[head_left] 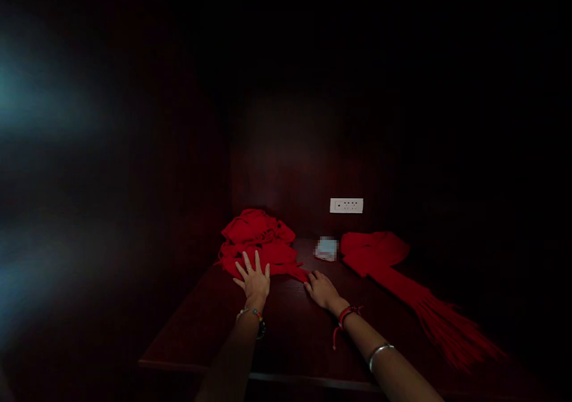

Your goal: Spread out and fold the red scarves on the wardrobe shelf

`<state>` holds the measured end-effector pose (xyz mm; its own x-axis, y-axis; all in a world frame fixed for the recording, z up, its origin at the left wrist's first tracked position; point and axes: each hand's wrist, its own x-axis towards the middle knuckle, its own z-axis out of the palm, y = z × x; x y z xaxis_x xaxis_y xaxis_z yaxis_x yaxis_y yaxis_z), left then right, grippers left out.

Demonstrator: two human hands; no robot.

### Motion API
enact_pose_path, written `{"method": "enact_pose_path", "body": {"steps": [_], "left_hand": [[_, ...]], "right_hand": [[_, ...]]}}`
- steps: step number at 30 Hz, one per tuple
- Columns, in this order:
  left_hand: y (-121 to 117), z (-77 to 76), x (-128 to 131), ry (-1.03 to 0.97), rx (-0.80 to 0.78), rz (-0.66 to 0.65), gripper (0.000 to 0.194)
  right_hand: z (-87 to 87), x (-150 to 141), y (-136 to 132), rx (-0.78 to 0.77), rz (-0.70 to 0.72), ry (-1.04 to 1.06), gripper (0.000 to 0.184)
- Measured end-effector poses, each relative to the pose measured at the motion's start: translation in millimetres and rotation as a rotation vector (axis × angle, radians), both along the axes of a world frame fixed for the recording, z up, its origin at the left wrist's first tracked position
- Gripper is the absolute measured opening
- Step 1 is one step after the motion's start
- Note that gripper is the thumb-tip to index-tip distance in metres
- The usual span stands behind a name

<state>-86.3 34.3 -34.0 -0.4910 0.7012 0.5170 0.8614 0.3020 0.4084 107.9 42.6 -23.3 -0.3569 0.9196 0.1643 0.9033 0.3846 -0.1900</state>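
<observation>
A heap of red fringed scarves point(257, 229) lies at the back left of the dark wooden desk. My left hand point(256, 278) rests with fingers spread against the front of the heap, its fingertips on the cloth. From that heap a narrow red scarf end point(297, 270) runs to the right, to the fingers of my right hand point(322, 290). Those fingers are bent and closed over its tip, with the thumb low beside it. Another red scarf point(379, 259) lies folded on the right, its long fringe hanging toward the front right.
The desk top point(286, 324) ends in a straight front edge below my forearms. A small pale blurred item point(326, 249) lies between the scarves. On the back wall is a white power socket point(346, 205). Dark panels stand at both sides.
</observation>
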Motion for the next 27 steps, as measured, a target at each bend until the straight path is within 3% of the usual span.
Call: {"method": "enact_pose_path", "body": {"steps": [5,7,9,12,14,19,22,24,27], "left_hand": [[17.8,1.0,-17.9,-0.064,0.067,0.015,0.054],[21.3,2.4,-21.8,-0.101,0.069,-0.001,0.054],[22.6,4.1,-25.4,-0.115,0.081,-0.03,0.053],[22.8,5.7,-35.1,-0.106,0.143,-0.076,0.05],[22.8,5.2,-45.8,-0.118,0.217,-0.146,0.046],[20.6,2.0,-76.5,-0.165,0.395,-0.344,0.036],[16.5,2.2,-88.8,-0.169,0.421,-0.352,0.034],[13.1,4.1,-93.2,-0.168,0.435,-0.322,0.034],[7.9,9.0,-94.9,-0.157,0.444,-0.258,0.034]], "right_hand": [[30.4,-16.0,16.6,-0.196,-0.064,-0.122,0.038],[39.6,-27.6,24.1,-0.184,-0.09,-0.116,0.035],[43.9,-44.5,30.9,-0.071,-0.085,-0.067,0.039],[41.0,-76.3,41.5,0.111,0.051,0.048,0.052],[34.4,-97.3,49.7,0.129,0.147,0.109,0.058],[14.3,-130.3,64.6,0.156,0.158,0.166,0.044],[10.4,-134.8,66.2,0.207,0.153,0.128,0.023],[15.2,-131.7,67.1,0.228,0.147,0.174,0.019],[33.1,-111.1,71.8,0.273,0.052,0.527,0.019]]}}
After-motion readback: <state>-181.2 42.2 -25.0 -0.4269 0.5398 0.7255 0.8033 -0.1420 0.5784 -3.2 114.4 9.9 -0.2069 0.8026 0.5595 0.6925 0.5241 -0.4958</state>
